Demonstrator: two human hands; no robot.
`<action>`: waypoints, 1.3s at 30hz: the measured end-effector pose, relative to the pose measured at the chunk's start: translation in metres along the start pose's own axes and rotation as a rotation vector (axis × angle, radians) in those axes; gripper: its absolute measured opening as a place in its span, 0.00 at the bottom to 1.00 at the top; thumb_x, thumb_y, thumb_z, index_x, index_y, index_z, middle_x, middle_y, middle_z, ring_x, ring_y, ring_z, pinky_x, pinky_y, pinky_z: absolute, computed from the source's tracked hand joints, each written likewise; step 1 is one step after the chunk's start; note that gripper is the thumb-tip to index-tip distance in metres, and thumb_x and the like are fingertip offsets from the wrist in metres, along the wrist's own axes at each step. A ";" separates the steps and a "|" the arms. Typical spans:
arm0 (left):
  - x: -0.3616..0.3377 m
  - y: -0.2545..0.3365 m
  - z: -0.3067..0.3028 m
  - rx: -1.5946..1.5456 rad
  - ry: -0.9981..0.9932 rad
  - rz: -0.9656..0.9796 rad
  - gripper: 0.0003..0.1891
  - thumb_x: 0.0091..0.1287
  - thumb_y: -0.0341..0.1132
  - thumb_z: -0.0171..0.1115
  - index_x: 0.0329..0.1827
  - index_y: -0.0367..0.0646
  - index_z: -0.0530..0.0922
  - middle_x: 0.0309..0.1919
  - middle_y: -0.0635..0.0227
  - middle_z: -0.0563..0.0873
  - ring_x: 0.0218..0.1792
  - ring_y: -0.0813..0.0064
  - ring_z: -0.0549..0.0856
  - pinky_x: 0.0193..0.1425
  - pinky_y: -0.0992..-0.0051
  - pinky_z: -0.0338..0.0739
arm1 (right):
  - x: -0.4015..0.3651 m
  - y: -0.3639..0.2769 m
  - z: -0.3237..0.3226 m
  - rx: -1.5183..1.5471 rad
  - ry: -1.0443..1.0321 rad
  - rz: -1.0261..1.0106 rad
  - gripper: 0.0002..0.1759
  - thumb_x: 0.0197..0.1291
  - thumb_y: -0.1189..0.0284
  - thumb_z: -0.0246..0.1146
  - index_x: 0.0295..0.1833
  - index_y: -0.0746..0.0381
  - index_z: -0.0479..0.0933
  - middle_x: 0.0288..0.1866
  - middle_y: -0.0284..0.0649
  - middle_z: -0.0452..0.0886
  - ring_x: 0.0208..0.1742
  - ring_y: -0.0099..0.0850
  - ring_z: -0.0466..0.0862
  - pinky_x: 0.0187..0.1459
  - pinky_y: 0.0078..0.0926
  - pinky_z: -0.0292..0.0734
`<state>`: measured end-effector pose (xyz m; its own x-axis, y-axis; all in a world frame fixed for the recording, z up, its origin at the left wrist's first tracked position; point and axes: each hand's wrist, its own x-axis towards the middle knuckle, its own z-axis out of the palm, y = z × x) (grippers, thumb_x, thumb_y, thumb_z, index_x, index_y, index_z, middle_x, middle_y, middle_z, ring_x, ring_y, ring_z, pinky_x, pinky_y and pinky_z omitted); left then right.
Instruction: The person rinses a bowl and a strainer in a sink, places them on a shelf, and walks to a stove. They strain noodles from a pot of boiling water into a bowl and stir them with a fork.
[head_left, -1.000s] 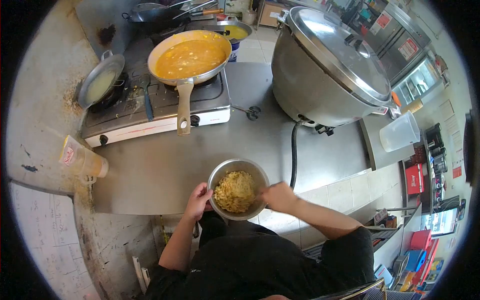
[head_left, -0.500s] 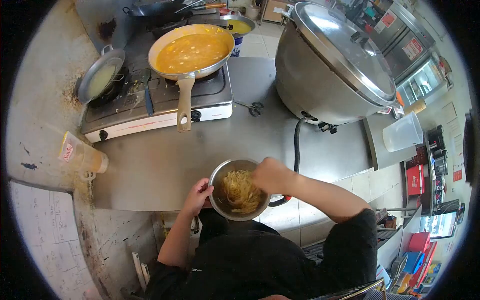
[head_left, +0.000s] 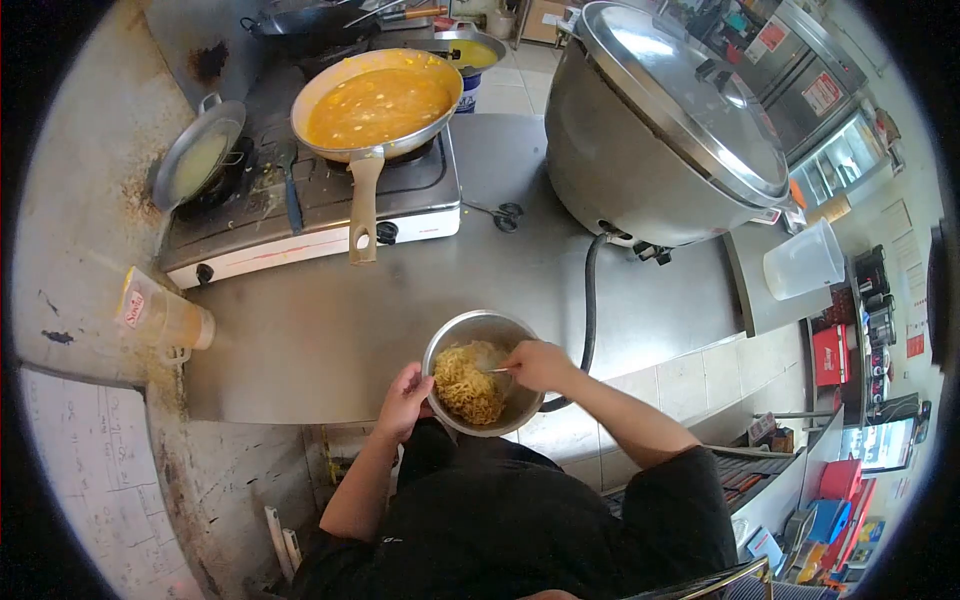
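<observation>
Near the counter's front edge, a round steel mixing bowl [head_left: 487,328] is tilted, its mouth facing up toward me. Yellowish noodles [head_left: 466,386] lie heaped against its left and lower side. My left hand [head_left: 405,402] is closed on the bowl's left rim, thumb on the edge and fingers beneath. Over the right side of the bowl, my right hand [head_left: 541,366] grips a slim metal utensil [head_left: 497,371], whose far end reaches into the noodles and is partly hidden.
A pan of orange sauce [head_left: 380,108] sits on the gas stove [head_left: 320,222], its handle pointing at me. A large lidded cooker [head_left: 640,150] stands right of it, with a black hose [head_left: 590,310]. A plastic jug [head_left: 165,312] is at left, a clear container [head_left: 805,262] at right.
My right hand has moved slightly down and right, so the utensil now shows. The noodles have shifted toward the bowl's left side. My left hand still holds the rim.
</observation>
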<state>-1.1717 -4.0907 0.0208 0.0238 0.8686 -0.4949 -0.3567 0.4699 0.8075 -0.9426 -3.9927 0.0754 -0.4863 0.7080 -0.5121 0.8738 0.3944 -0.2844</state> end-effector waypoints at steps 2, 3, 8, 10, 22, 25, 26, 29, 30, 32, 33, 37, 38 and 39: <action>0.000 0.005 0.000 0.002 0.014 -0.021 0.06 0.67 0.33 0.48 0.43 0.45 0.69 0.32 0.73 0.76 0.31 0.81 0.79 0.33 0.75 0.79 | -0.008 -0.012 -0.005 -0.015 0.104 0.014 0.16 0.50 0.72 0.54 0.44 0.48 0.80 0.34 0.34 0.80 0.37 0.33 0.81 0.37 0.35 0.76; 0.000 0.006 -0.003 -0.016 0.003 -0.060 0.06 0.67 0.34 0.48 0.43 0.45 0.69 0.33 0.72 0.77 0.31 0.80 0.79 0.32 0.75 0.80 | -0.022 -0.018 -0.014 -0.106 0.145 -0.029 0.13 0.50 0.72 0.54 0.41 0.49 0.80 0.33 0.34 0.80 0.35 0.33 0.82 0.35 0.35 0.76; 0.006 -0.004 -0.008 -0.075 -0.021 -0.071 0.06 0.68 0.35 0.46 0.44 0.45 0.68 0.34 0.71 0.77 0.31 0.78 0.80 0.33 0.74 0.80 | -0.056 -0.028 0.004 -0.384 0.081 -0.161 0.09 0.50 0.72 0.55 0.35 0.54 0.79 0.32 0.35 0.77 0.28 0.33 0.82 0.25 0.31 0.76; 0.005 -0.004 -0.004 -0.049 -0.035 -0.062 0.07 0.68 0.35 0.46 0.44 0.45 0.68 0.34 0.72 0.77 0.31 0.78 0.80 0.33 0.73 0.80 | -0.033 -0.019 0.008 -0.404 0.086 -0.114 0.08 0.48 0.73 0.55 0.34 0.58 0.78 0.32 0.36 0.76 0.25 0.33 0.81 0.22 0.31 0.75; 0.008 -0.006 -0.002 -0.067 -0.005 -0.038 0.06 0.67 0.33 0.47 0.44 0.44 0.69 0.32 0.71 0.75 0.31 0.79 0.79 0.31 0.73 0.81 | -0.042 -0.034 0.018 -0.422 0.225 -0.279 0.07 0.47 0.71 0.56 0.30 0.63 0.74 0.19 0.39 0.78 0.23 0.32 0.81 0.20 0.29 0.75; 0.004 0.002 0.000 -0.022 0.032 -0.036 0.06 0.67 0.33 0.47 0.44 0.44 0.69 0.32 0.71 0.75 0.31 0.79 0.79 0.31 0.73 0.81 | -0.062 -0.032 -0.026 -0.432 0.201 -0.364 0.05 0.46 0.73 0.55 0.27 0.61 0.76 0.23 0.37 0.79 0.24 0.32 0.81 0.23 0.29 0.75; 0.006 0.001 -0.002 -0.023 0.033 -0.040 0.06 0.67 0.33 0.47 0.44 0.44 0.69 0.32 0.71 0.75 0.31 0.79 0.79 0.31 0.73 0.81 | -0.064 -0.032 -0.049 -0.444 0.185 -0.351 0.05 0.46 0.73 0.55 0.26 0.61 0.76 0.24 0.37 0.79 0.25 0.33 0.81 0.24 0.29 0.75; 0.013 -0.006 -0.011 0.017 -0.006 -0.034 0.06 0.67 0.32 0.47 0.44 0.43 0.69 0.32 0.71 0.76 0.31 0.79 0.79 0.30 0.72 0.81 | -0.047 -0.030 -0.089 -0.489 0.356 -0.324 0.05 0.46 0.73 0.55 0.26 0.60 0.77 0.24 0.37 0.79 0.25 0.33 0.81 0.26 0.30 0.74; 0.016 -0.010 -0.013 0.035 -0.018 0.003 0.06 0.67 0.32 0.48 0.44 0.43 0.69 0.32 0.71 0.76 0.31 0.80 0.78 0.32 0.73 0.80 | -0.032 -0.028 -0.090 -0.525 0.385 -0.305 0.05 0.46 0.73 0.55 0.26 0.59 0.77 0.24 0.38 0.80 0.26 0.34 0.82 0.26 0.30 0.74; 0.013 -0.006 -0.012 0.061 -0.034 0.039 0.06 0.67 0.31 0.48 0.44 0.43 0.69 0.32 0.71 0.76 0.31 0.80 0.78 0.33 0.73 0.80 | 0.013 -0.011 -0.062 -0.491 0.356 -0.304 0.05 0.46 0.73 0.55 0.26 0.59 0.77 0.24 0.38 0.80 0.27 0.34 0.82 0.26 0.30 0.74; 0.007 0.004 -0.004 0.021 -0.021 -0.020 0.06 0.66 0.30 0.48 0.44 0.42 0.69 0.32 0.71 0.76 0.31 0.80 0.78 0.35 0.74 0.79 | 0.026 -0.007 -0.054 -0.465 0.324 -0.306 0.05 0.46 0.73 0.55 0.26 0.59 0.77 0.25 0.39 0.80 0.28 0.34 0.82 0.26 0.30 0.74; 0.013 -0.008 -0.009 -0.010 -0.025 0.053 0.05 0.66 0.29 0.49 0.43 0.42 0.69 0.33 0.71 0.76 0.33 0.80 0.77 0.40 0.74 0.78 | -0.001 -0.027 -0.046 -0.488 0.159 -0.588 0.06 0.47 0.73 0.55 0.26 0.58 0.78 0.25 0.38 0.81 0.29 0.34 0.82 0.26 0.30 0.74; 0.012 -0.007 -0.008 -0.008 -0.028 0.048 0.05 0.66 0.29 0.49 0.43 0.42 0.69 0.33 0.71 0.76 0.33 0.80 0.77 0.40 0.74 0.78 | -0.011 -0.029 -0.056 -0.485 0.157 -0.584 0.06 0.47 0.73 0.55 0.26 0.58 0.78 0.25 0.38 0.81 0.29 0.34 0.82 0.26 0.30 0.74; 0.010 -0.005 -0.005 -0.003 -0.021 0.042 0.06 0.66 0.29 0.49 0.44 0.42 0.69 0.33 0.70 0.76 0.33 0.80 0.78 0.38 0.73 0.79 | -0.020 -0.029 -0.067 -0.529 0.204 -0.545 0.06 0.47 0.73 0.55 0.26 0.57 0.78 0.26 0.37 0.81 0.29 0.33 0.82 0.26 0.30 0.75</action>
<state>-1.1748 -4.0855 0.0105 0.0282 0.8906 -0.4540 -0.3604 0.4327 0.8264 -0.9584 -3.9792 0.1476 -0.8817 0.4074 -0.2379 0.4201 0.9075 -0.0027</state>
